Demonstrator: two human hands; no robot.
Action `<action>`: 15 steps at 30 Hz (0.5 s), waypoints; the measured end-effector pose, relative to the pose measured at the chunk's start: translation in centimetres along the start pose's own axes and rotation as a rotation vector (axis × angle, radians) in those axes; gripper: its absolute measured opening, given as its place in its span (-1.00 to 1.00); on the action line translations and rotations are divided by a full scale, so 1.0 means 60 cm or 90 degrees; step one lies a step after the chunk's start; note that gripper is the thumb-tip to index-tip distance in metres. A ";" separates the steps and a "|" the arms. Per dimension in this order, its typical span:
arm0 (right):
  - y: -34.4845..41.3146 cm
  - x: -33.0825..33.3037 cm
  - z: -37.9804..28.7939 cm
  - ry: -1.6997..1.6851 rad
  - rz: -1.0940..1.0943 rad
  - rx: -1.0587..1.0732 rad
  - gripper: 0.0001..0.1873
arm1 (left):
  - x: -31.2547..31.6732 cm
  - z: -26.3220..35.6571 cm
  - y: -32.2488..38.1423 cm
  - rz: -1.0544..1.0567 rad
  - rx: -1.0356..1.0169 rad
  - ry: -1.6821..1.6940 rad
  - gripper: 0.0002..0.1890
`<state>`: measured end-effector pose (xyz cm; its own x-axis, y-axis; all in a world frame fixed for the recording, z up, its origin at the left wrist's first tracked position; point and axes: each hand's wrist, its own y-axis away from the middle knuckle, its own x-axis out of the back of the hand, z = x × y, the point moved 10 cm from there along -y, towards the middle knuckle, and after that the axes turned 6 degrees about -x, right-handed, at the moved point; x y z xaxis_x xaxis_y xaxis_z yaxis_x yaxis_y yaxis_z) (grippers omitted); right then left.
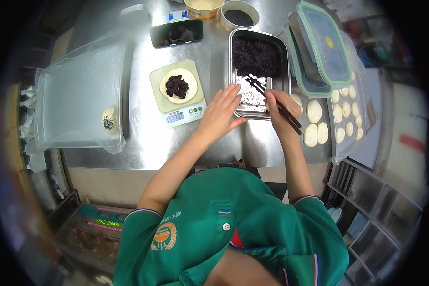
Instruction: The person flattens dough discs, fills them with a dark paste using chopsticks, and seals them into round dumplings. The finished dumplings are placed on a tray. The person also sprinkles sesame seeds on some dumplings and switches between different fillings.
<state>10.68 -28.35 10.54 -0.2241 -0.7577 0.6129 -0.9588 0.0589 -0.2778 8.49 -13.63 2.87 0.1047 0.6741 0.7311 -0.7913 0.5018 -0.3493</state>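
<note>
My right hand [283, 109] grips a pair of dark chopsticks [287, 116], their paste-smeared tips inside a rectangular steel pan [259, 113]. Dark purple filling [255, 57] fills the far part of that pan; its near part shows bare, smeared metal. My left hand [223, 111] lies at the pan's near left corner, fingers extended and touching the rim. Left of it, a flat round of dough [163, 85] with a heap of dark filling [177, 87] rests on a digital kitchen scale [156, 103].
At left, a plastic-lined tray [75, 96] holds a bun with dark seeds [109, 120]. A propped phone [177, 33] and two tubs [204, 7], [239, 16] stand behind. Dough rounds [314, 111], another dough tray [334, 143] and green-rimmed lidded containers [325, 43] are at right.
</note>
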 end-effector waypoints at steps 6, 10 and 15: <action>-0.028 0.002 -0.023 0.029 0.010 0.109 -0.92 | -0.003 -0.004 0.001 0.001 0.006 0.005 -0.36; -0.054 -0.037 -0.001 0.002 -0.017 0.123 -0.93 | 0.001 -0.001 -0.001 -0.002 0.002 0.002 -0.36; -0.056 -0.063 -0.006 0.016 -0.047 0.128 -0.92 | 0.000 -0.003 0.001 0.004 0.006 0.004 -0.37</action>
<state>14.69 -25.47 9.41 -0.1610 -0.7383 0.6550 -0.9191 -0.1296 -0.3721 8.55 -13.51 2.74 0.1033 0.6811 0.7249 -0.7981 0.4917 -0.3482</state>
